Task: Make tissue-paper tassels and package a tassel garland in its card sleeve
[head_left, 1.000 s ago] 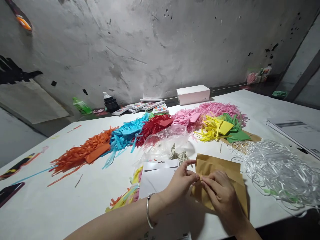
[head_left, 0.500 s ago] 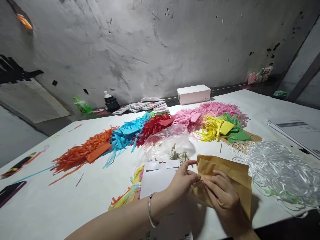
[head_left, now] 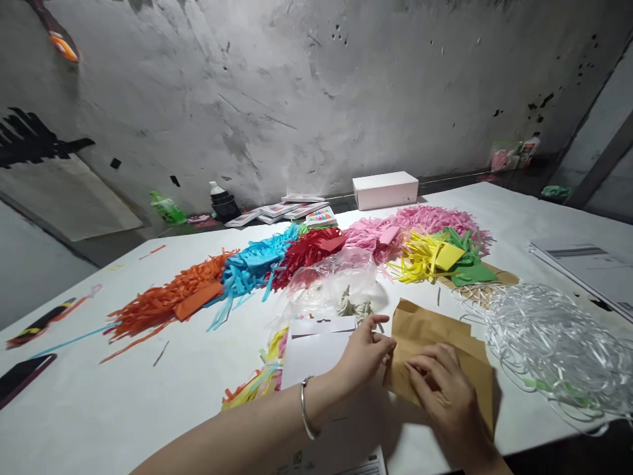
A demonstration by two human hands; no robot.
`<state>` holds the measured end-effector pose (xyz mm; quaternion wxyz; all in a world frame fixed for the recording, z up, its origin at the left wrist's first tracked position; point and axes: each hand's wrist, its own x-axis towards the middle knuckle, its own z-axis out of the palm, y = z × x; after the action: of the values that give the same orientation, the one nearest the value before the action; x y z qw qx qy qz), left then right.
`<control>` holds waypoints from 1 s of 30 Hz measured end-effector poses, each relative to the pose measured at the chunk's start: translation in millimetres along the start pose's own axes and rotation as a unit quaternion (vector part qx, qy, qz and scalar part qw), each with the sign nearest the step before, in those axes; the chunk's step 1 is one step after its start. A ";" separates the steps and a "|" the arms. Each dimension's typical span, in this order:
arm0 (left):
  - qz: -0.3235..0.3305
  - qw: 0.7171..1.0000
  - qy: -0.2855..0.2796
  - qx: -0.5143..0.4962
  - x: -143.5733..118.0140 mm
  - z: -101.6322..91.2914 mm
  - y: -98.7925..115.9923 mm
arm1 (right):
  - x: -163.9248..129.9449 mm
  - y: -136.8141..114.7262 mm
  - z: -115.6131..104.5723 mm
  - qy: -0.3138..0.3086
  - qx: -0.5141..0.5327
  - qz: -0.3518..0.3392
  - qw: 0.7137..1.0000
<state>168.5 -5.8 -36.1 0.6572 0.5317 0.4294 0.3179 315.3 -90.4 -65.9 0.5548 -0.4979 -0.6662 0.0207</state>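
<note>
My left hand (head_left: 363, 353), with a silver bangle at the wrist, pinches the left edge of folded brown kraft paper (head_left: 430, 324). Over the lower middle of that paper is my right hand (head_left: 440, 386), its thumb and fingers drawn together against the surface. Whatever lies between those right fingertips, if anything, is too small to make out. The paper is in overlapping layers, tilted up off the table. Under my left forearm lies a white card sleeve (head_left: 314, 359) with a hang hole, and multicoloured tissue strips (head_left: 257, 386) poke out beside it.
Tissue tassels in orange (head_left: 168, 297), blue (head_left: 257, 258), red (head_left: 309, 254), pink (head_left: 440, 218) and yellow (head_left: 420, 258) cross the table. Clear plastic (head_left: 336, 277) lies before them, white ribbon (head_left: 558, 343) at right, a phone (head_left: 24, 379) at left, a white box (head_left: 386, 191) behind.
My right fingers have slid right and slightly down, away from my left fingertips. The brown paper's layers have shifted, with its upper left corner higher. My left hand stays at the edge.
</note>
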 end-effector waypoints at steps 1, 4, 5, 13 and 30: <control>0.000 1.000 -0.003 0.008 1.3 0.1 -0.3 | -0.7 0.2 0.0 0.011 0.019 0.028 0.999; 0.006 0.999 -0.013 0.032 -3.1 -2.5 8.5 | -3.2 3.9 0.8 0.042 0.087 0.111 0.989; 0.017 0.999 -0.015 0.044 -7.8 -5.9 15.9 | -4.3 6.3 1.1 0.048 0.108 0.135 0.984; 0.096 0.890 0.148 0.420 -40.2 -112.3 86.7 | 5.8 8.5 2.1 0.006 0.239 0.292 0.926; 0.035 0.918 0.070 0.389 -51.6 -147.2 43.0 | 57.3 -22.2 105.4 -0.282 0.394 0.394 0.781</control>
<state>15.2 21.7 7.7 0.3555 0.7362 0.5452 0.1853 227.4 -6.9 -52.3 0.4332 -0.4273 -0.4723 0.6377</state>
